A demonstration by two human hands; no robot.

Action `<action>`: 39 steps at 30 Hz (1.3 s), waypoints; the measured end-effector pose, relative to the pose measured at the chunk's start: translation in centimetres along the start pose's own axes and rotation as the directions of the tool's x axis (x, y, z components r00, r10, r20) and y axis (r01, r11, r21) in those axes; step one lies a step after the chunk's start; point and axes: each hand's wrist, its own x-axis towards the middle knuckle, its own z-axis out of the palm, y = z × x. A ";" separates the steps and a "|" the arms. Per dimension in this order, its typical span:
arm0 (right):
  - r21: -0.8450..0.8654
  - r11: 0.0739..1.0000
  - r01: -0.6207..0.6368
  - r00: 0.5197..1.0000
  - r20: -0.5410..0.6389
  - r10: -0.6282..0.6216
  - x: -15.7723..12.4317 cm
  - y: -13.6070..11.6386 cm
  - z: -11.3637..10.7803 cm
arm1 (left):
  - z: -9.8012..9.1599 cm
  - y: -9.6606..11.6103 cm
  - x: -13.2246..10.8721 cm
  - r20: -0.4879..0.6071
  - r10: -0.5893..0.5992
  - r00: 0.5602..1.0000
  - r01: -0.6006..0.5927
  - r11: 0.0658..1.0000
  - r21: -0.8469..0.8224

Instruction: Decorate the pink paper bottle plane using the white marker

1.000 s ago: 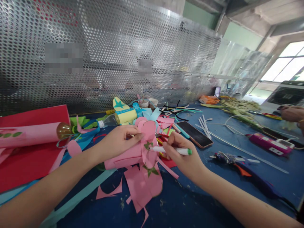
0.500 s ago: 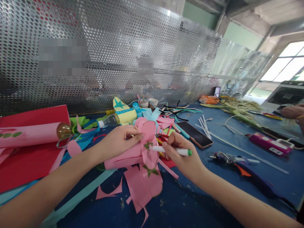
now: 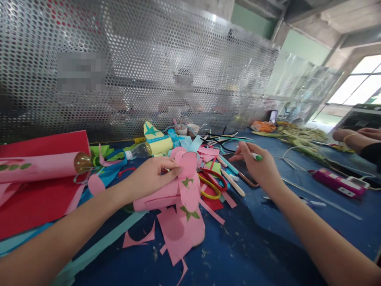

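Note:
My left hand (image 3: 151,176) pinches a pink paper craft (image 3: 181,190) with green stars drawn on it, holding it against the blue table (image 3: 238,246). My right hand (image 3: 262,167) is further out, over a phone (image 3: 241,167) lying flat on the table. It holds a marker with a green end (image 3: 256,157), and its index finger stretches toward the phone's screen. Scissors with red and yellow handles (image 3: 212,184) lie uncovered between my hands, beside a white stick (image 3: 233,182).
Red paper (image 3: 38,194) and a pink roll (image 3: 32,167) lie at left, with a decorated bottle (image 3: 149,147) behind. A perforated metal screen (image 3: 149,67) closes the far side. At right lie a pink power strip (image 3: 337,180), cables, and another person's arm (image 3: 354,139).
My right hand lifted the marker off the pink craft and moved right and away to the phone, which uncovered the scissors. My left hand stayed put. The other person's arm shifted at right.

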 end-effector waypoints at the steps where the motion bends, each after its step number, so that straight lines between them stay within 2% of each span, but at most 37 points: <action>1: -0.148 0.989 -0.026 0.999 0.038 0.032 0.6 0.8 -0.1 | 0.0 0.0 0.0 0.001 0.003 1.000 -0.003 1.000 0.000; 4: -0.471 0.879 -0.075 0.980 0.130 0.153 1.6 2.8 0.1 | 0.0 -0.1 0.0 0.002 0.015 1.000 -0.015 1.000 -0.001; 7: -0.528 0.845 -0.084 0.972 0.144 0.187 1.9 3.9 0.5 | 0.1 -0.3 0.0 -0.003 0.022 1.000 -0.022 1.000 -0.003; 12: -0.569 0.819 -0.070 0.970 0.155 0.190 1.8 4.4 1.0 | 0.1 -0.3 0.0 0.005 0.018 1.000 -0.018 1.000 0.008; 20: -0.558 0.828 -0.061 0.969 0.165 0.182 2.0 4.5 0.9 | 0.2 -0.4 -0.1 0.003 0.016 1.000 -0.016 1.000 0.006; 25: -0.512 0.856 -0.071 0.983 0.111 0.148 1.7 3.4 0.4 | 0.1 -0.4 -0.1 0.005 0.026 1.000 -0.026 1.000 -0.001; 26: -0.484 0.873 -0.067 0.989 0.086 0.124 1.5 2.9 0.4 | 0.1 -0.4 -0.1 0.005 0.028 1.000 -0.028 1.000 -0.010; 27: -0.371 0.927 -0.053 0.998 0.019 0.065 1.2 2.3 0.4 | 0.1 -0.4 -0.1 0.004 0.030 1.000 -0.030 0.999 -0.017; 29: -0.050 0.998 0.026 0.999 -0.036 -0.028 0.3 1.1 0.6 | 0.1 -0.4 0.0 0.005 0.032 0.999 -0.031 0.999 -0.026; 30: 0.109 0.992 0.060 0.997 -0.046 -0.056 -0.3 0.4 0.8 | 0.1 -0.4 0.0 0.007 0.031 1.000 -0.030 0.999 -0.030; 32: 0.395 0.916 0.066 0.998 -0.026 -0.060 -1.7 -0.8 1.3 | 0.2 -0.4 0.0 0.011 0.027 1.000 -0.027 0.999 -0.033; 34: 0.605 0.796 0.030 0.994 0.067 -0.089 -3.2 -1.9 1.8 | 0.2 -0.4 0.0 0.012 0.028 1.000 -0.027 0.999 -0.035; 37: 0.741 0.670 -0.046 0.940 0.259 -0.221 -5.3 -3.2 2.3 | 0.2 -0.3 0.0 0.001 0.036 0.999 -0.036 0.999 -0.034; 39: 0.739 0.669 -0.079 0.914 0.322 -0.248 -6.2 -3.9 2.5 | 0.2 -0.3 0.0 -0.003 0.042 0.999 -0.042 0.999 -0.025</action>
